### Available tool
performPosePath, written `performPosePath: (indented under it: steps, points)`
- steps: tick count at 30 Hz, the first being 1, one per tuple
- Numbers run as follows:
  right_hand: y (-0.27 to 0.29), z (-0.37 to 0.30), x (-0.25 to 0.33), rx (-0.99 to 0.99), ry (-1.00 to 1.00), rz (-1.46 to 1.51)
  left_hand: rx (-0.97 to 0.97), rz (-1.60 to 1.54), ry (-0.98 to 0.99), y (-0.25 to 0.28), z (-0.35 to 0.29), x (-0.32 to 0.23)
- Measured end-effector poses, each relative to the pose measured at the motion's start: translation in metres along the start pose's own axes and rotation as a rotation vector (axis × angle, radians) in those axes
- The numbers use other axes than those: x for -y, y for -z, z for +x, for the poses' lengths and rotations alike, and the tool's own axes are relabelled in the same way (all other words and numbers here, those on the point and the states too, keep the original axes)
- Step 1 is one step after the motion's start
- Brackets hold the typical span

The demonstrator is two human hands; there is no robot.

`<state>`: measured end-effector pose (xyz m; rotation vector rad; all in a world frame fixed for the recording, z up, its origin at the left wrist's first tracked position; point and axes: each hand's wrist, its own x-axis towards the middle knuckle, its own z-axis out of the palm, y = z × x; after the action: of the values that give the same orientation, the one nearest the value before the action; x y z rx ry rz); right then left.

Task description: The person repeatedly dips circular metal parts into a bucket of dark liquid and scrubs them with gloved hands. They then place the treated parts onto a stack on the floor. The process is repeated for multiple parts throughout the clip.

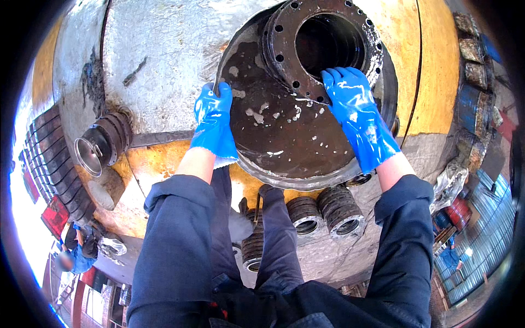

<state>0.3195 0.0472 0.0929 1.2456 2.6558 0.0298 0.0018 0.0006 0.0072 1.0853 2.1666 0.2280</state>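
A wide round metal basin (245,143) holds dark, oily liquid with pale patches of foam. At its far right a heavy flanged ring (283,41), dark and wet, with bolt holes round its face and a ribbed body behind, rests tilted in the basin. My left hand (214,112), in a shiny wet blue rubber glove, is closed on the basin's left rim. My right hand (353,104), gloved the same way, grips the near edge of the flanged ring, fingers hooked into its central opening. Those fingertips are partly hidden by shadow.
Several ribbed flanged parts (340,210) stand on the floor by my legs. Another ribbed flanged cylinder (104,142) lies at left. Stacked blocks (474,74) line the right side. A person in blue (82,257) is far off at lower left.
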Motion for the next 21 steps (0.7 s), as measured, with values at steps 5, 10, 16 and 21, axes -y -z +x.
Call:
performPosePath:
  steps: [5,10,16,21]
  points:
    - [0.006,0.015,0.004,0.196,-0.070,0.067,-0.020,0.033,-0.043,0.003,0.002,0.005]
    - [0.018,0.003,0.012,-0.059,-0.118,0.078,-0.028,0.059,-0.038,-0.005,0.005,0.007]
    - [0.058,-0.053,0.056,-0.391,-0.840,0.846,-0.057,0.037,-0.083,-0.004,0.013,0.019]
    - [0.018,-0.112,0.075,-0.252,-1.385,1.694,-0.037,0.039,-0.083,-0.017,0.048,0.043]
